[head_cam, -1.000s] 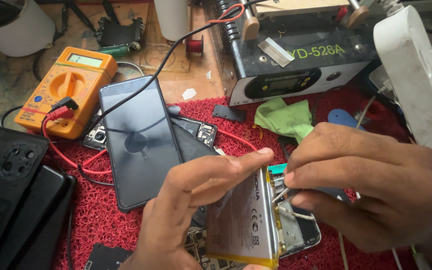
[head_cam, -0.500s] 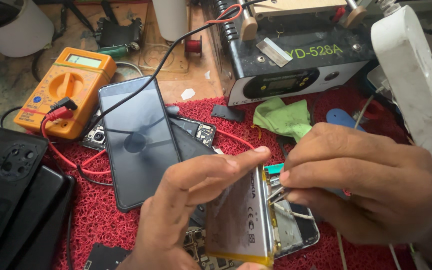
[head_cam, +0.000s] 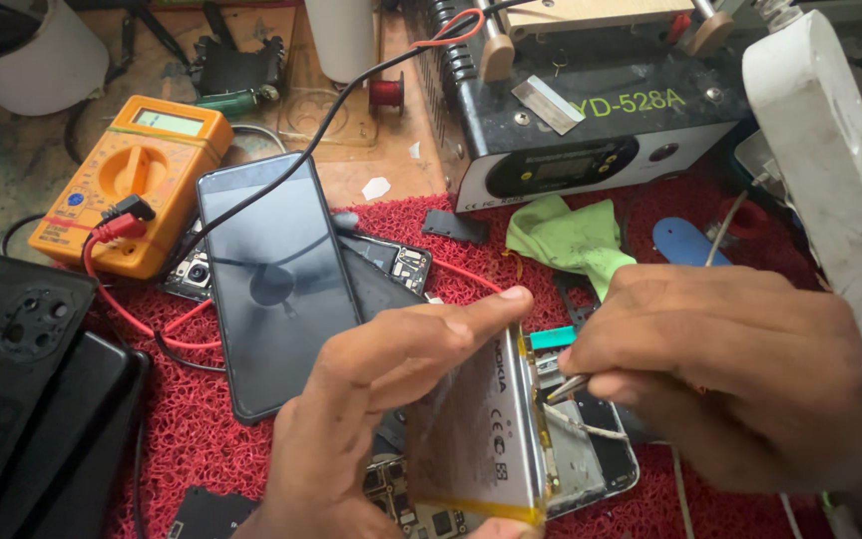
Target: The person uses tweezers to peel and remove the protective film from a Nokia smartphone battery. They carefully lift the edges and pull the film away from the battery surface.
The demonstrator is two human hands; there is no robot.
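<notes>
Lifting the battery off the opened phone

Starting at the left edge of the red mat (head_cam: pixel 202 439), black phone backs (head_cam: pixel 22 389) lie stacked, well apart from your work. Behind them, at the mat's far left corner, sits the orange multimeter (head_cam: pixel 132 180), its red and black leads trailing across the mat. Just right of it lies a dark phone screen (head_cam: pixel 276 279), face up, close beside your left wrist; mind it as you move.

Your left hand (head_cam: pixel 381 399) is closed on the silver battery (head_cam: pixel 476 439), forefinger along its top edge, tilting it up on its long side near the mat's front edge. Keep that grip firm but flat: spread the pressure along the edge and do not bend the cell. Tilt no further than the connection allows.

Beneath and to the right lies the opened phone (head_cam: pixel 591 459), its frame and thin wires showing. Your right hand (head_cam: pixel 720 369) is pinched on a thin metal tool (head_cam: pixel 563 387) whose tip meets the battery's right edge; whether it is a tweezer or a pick you cannot tell from here. Work the tip at the seam only, shallow and slow, pointing away from the battery's skin.

Further back, the green cloth (head_cam: pixel 571 240) and the black bench unit (head_cam: pixel 591 130) lie along the mat's far edge, with the white block (head_cam: pixel 830 180) at the right edge, near your right forearm.
</notes>
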